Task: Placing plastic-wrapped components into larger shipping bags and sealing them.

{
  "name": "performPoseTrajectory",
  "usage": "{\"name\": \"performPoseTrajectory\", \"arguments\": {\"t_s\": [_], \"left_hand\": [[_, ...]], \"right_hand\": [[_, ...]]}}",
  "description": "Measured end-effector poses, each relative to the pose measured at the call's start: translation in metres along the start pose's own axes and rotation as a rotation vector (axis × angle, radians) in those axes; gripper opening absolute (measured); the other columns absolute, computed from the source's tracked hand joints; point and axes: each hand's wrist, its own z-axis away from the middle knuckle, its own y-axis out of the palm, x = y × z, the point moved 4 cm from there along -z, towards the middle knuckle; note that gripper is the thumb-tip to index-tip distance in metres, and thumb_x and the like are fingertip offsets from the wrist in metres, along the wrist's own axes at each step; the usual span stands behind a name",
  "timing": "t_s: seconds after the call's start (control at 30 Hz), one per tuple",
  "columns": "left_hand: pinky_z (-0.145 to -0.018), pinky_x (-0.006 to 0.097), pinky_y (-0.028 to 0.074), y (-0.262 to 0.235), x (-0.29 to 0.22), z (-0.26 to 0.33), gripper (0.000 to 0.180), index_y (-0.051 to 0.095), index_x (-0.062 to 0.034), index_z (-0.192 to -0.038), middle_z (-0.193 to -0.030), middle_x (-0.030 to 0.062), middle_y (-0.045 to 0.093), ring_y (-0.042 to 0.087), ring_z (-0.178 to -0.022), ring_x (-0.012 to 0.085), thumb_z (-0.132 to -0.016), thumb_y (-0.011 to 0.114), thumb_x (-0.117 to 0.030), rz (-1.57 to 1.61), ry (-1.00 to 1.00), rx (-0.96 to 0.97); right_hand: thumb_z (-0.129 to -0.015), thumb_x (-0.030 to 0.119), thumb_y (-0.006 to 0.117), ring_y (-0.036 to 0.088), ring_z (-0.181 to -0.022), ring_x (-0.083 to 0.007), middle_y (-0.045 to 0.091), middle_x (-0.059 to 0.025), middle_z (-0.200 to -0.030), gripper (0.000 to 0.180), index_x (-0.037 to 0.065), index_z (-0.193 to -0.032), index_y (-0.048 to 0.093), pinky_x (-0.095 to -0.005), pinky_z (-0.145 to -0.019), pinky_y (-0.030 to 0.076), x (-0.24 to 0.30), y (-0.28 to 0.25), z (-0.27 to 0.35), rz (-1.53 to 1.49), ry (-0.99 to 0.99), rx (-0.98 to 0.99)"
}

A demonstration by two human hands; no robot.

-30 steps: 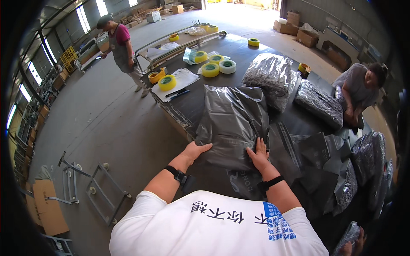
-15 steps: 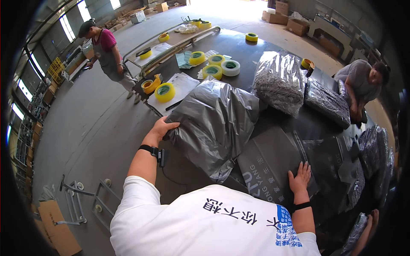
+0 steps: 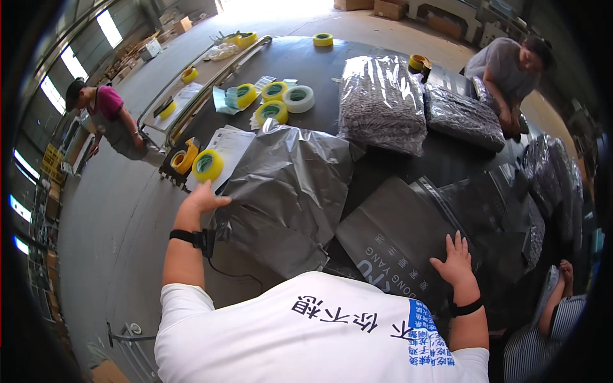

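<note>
My left hand (image 3: 203, 198) lies flat, fingers spread, on the left edge of a filled grey plastic mailing bag (image 3: 287, 191) on the dark table (image 3: 447, 163). A yellow tape roll (image 3: 208, 165) stands just beyond that hand. My right hand (image 3: 454, 258) rests open on a flat dark grey mailing bag (image 3: 399, 239) with pale print, lying to the right of the filled one. Neither hand holds anything.
Clear sacks of dark pellets (image 3: 382, 102) lie further back, with several tape rolls (image 3: 276, 110) and papers (image 3: 225, 148). A person in grey (image 3: 504, 70) leans over the far right edge, another person (image 3: 108, 121) stands at left, and a third person's arm (image 3: 555, 303) is at lower right.
The filled grey bag has been pushed to the left and my left hand went with it. My right hand moved right onto the flat dark bag. The view has tilted slightly.
</note>
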Motion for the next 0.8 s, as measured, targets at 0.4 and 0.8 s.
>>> {"name": "performPoseTrajectory", "arguments": {"t_s": [0.4, 0.8], "left_hand": [[-0.08, 0.029, 0.049, 0.03, -0.337, -0.192, 0.068, 0.047, 0.0046, -0.132, -0.117, 0.0175, 0.062, 0.061, -0.104, 0.0195, -0.09, 0.061, -0.047, 0.254, 0.338, 0.011], [-0.074, 0.043, 0.058, 0.081, -0.405, -0.184, 0.026, 0.065, -0.0002, -0.103, -0.095, 0.0164, 0.071, 0.07, -0.079, 0.0304, -0.087, 0.067, -0.02, 1.5, 0.117, 0.544]], "right_hand": [[-0.071, 0.044, 0.078, 0.002, -0.148, -0.032, 0.001, -0.0028, -0.161, 0.103, 0.016, -0.152, 0.02, -0.0648, -0.111, 0.019, -0.033, 0.049, 0.002, -0.16, 0.11, 0.035], [-0.072, 0.043, 0.077, 0.005, -0.147, -0.034, 0.004, -0.0037, -0.161, 0.101, 0.015, -0.152, 0.021, -0.0667, -0.108, 0.021, -0.033, 0.055, 0.01, -0.146, 0.139, 0.015]]}}
